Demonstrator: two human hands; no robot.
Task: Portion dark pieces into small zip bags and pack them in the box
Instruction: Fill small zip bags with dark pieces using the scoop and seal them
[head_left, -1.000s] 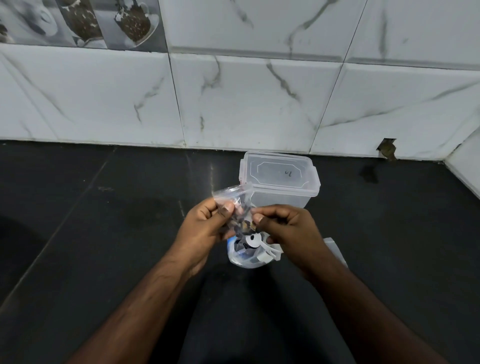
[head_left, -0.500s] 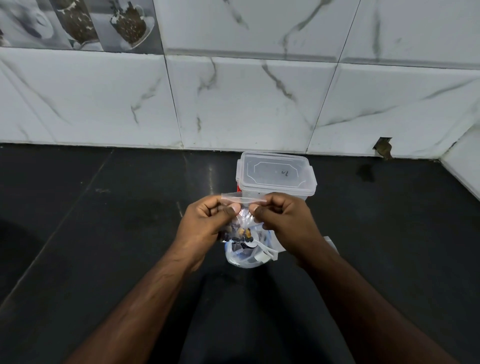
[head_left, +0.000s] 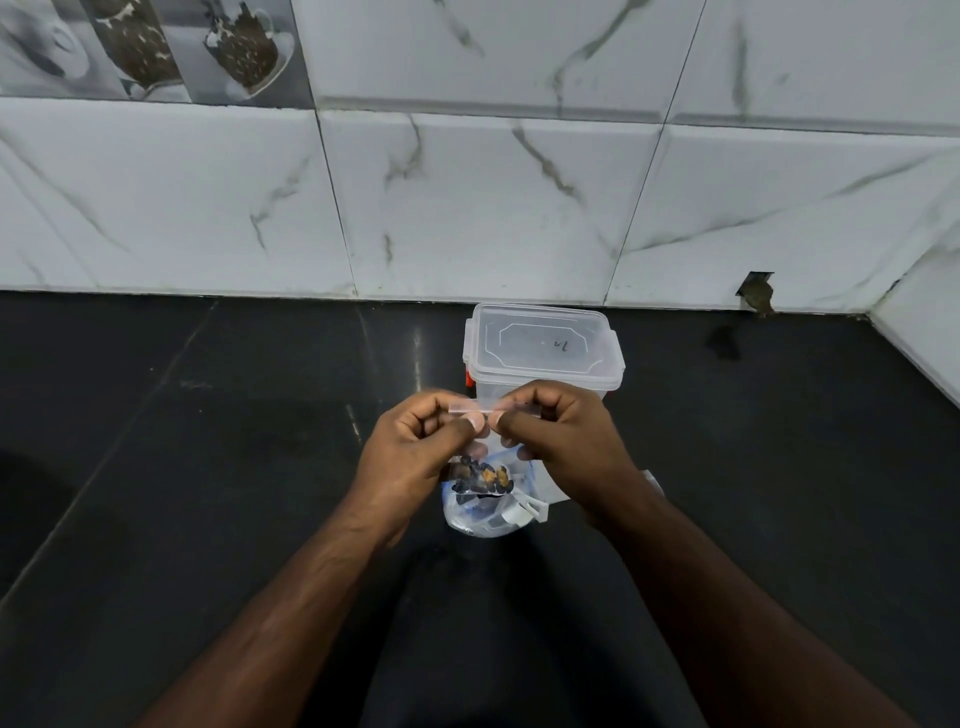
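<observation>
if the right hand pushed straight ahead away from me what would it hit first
Probably the clear plastic lidded box, which stands just behind the right hand pinching the small clear zip bag; the gap between them is hard to judge.

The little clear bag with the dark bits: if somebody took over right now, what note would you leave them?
Left hand and right hand both pinch the top strip of the small clear zip bag, held above the black counter.
Dark pieces sit in the bag's bottom.
The clear plastic lidded box stands behind, lid on.
Done: bag filled.
Left: finish the seal, open the box, pack the bag.
</observation>
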